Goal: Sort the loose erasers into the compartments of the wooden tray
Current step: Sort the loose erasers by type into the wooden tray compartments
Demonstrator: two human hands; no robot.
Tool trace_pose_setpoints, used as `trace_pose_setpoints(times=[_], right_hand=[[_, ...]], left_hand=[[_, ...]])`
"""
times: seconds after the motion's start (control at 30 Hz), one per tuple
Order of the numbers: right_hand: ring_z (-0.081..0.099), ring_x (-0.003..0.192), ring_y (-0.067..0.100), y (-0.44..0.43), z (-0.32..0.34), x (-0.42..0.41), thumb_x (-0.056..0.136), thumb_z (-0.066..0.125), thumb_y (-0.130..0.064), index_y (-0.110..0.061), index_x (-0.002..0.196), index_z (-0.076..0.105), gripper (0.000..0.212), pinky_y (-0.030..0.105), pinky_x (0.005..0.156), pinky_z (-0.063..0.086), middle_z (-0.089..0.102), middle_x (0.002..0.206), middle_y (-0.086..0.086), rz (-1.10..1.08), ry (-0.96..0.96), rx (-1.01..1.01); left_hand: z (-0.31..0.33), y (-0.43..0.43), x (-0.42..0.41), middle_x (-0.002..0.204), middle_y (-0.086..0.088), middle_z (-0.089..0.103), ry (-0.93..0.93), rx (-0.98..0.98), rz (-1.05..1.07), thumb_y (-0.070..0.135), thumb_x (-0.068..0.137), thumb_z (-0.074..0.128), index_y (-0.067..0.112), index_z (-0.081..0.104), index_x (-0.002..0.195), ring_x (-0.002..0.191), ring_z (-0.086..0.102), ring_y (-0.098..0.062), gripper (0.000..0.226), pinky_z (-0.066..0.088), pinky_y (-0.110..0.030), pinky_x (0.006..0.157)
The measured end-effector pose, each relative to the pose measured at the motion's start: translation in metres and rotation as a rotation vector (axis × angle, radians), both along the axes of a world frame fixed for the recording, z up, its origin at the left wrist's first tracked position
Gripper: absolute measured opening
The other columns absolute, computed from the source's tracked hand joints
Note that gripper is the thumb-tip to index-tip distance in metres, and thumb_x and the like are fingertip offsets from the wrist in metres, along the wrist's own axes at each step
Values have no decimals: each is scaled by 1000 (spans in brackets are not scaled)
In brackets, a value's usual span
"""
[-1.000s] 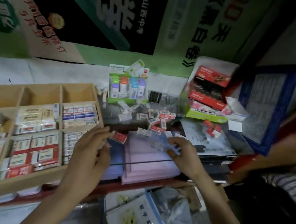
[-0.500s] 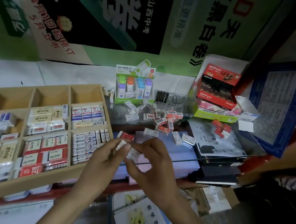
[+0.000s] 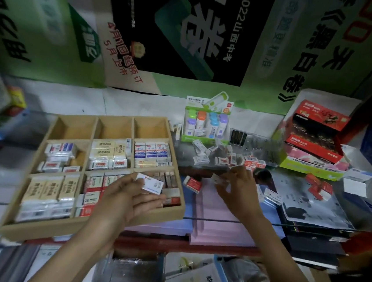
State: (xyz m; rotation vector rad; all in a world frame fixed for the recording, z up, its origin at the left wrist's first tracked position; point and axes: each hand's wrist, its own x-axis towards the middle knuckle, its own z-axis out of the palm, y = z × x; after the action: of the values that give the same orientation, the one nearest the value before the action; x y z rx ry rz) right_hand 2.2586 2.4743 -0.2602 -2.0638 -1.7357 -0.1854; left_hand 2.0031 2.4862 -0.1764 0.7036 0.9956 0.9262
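The wooden tray lies at the left, most compartments filled with wrapped erasers; the three far compartments hold nothing. My left hand hovers over the tray's near right compartment and holds a white eraser between thumb and fingers. My right hand is to the right, over the pink pads, its fingertips pinching a small white eraser. A red and white eraser lies between the hands. Loose erasers are scattered on the glass beyond my right hand.
A green display box of correction tapes stands behind the loose erasers. Red and green product boxes are stacked at the right. Pink and blue pads lie under the glass. A few red erasers lie at the far right.
The hands met in front of me, and an eraser passed to my left hand. My left hand then carried it left over the tray while my right hand moved back toward the loose erasers.
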Motion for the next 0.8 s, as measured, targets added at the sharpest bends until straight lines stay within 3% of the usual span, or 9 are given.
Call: trace_pose_setpoints(times=[0.07, 0.13, 0.2, 0.27, 0.4, 0.53, 0.63, 0.8], right_hand=[[57, 79, 27, 5, 15, -10, 74, 75, -9, -9, 91, 69, 18, 22, 69, 39, 61, 90, 11, 60, 146, 78], [55, 77, 16, 15, 35, -30, 81, 69, -9, -7, 98, 67, 17, 10, 63, 34, 58, 93, 4, 110, 300, 98], [57, 72, 11, 27, 55, -61, 82, 68, -9, -7, 98, 66, 17, 14, 65, 43, 60, 89, 2, 199, 410, 110], [57, 66, 1, 38, 70, -99, 80, 70, -10, -11, 93, 66, 14, 16, 63, 47, 60, 76, -3, 308, 528, 100], [59, 77, 0, 64, 78, -172, 81, 70, -11, -13, 93, 67, 13, 11, 66, 47, 58, 84, -8, 512, 613, -5], [56, 85, 14, 97, 73, -224, 81, 67, -9, -11, 105, 67, 24, 29, 82, 48, 52, 90, -4, 605, 571, -133], [53, 86, 12, 120, 69, -248, 84, 63, -10, -13, 111, 65, 28, 24, 84, 44, 50, 101, -1, 643, 398, -174], [54, 99, 23, 148, 59, -271, 84, 59, -3, -13, 112, 57, 30, 34, 91, 46, 45, 119, 6, 594, 149, -267]], left_hand=[[0, 1, -15, 79, -24, 69, 61, 35, 35, 2, 95, 44, 6, 54, 84, 72, 71, -29, 16, 59, -34, 61], [-1, 4, -36, 72, -11, 71, 180, 120, 151, 6, 94, 47, 14, 58, 82, 69, 70, -23, 18, 58, -35, 64], [-6, 9, -63, 75, 1, 68, 483, 383, 327, 10, 96, 47, 22, 58, 83, 77, 65, -19, 21, 52, -24, 74], [-14, 14, -90, 88, 3, 62, 745, 586, 464, 18, 98, 43, 21, 56, 92, 83, 57, -13, 14, 43, -13, 71], [-43, 30, -127, 96, 1, 59, 869, 646, 573, 40, 93, 32, 25, 52, 100, 89, 57, -21, 26, 46, -32, 74], [-66, 37, -131, 94, -7, 62, 963, 623, 580, 48, 90, 24, 16, 57, 102, 90, 57, -28, 47, 45, -38, 78], [-67, 37, -127, 90, -12, 64, 1068, 635, 569, 44, 90, 20, 8, 59, 100, 85, 55, -32, 55, 43, -40, 77], [-71, 38, -129, 87, -6, 60, 1076, 596, 611, 42, 91, 19, 11, 57, 96, 79, 45, -16, 48, 33, -29, 71]])
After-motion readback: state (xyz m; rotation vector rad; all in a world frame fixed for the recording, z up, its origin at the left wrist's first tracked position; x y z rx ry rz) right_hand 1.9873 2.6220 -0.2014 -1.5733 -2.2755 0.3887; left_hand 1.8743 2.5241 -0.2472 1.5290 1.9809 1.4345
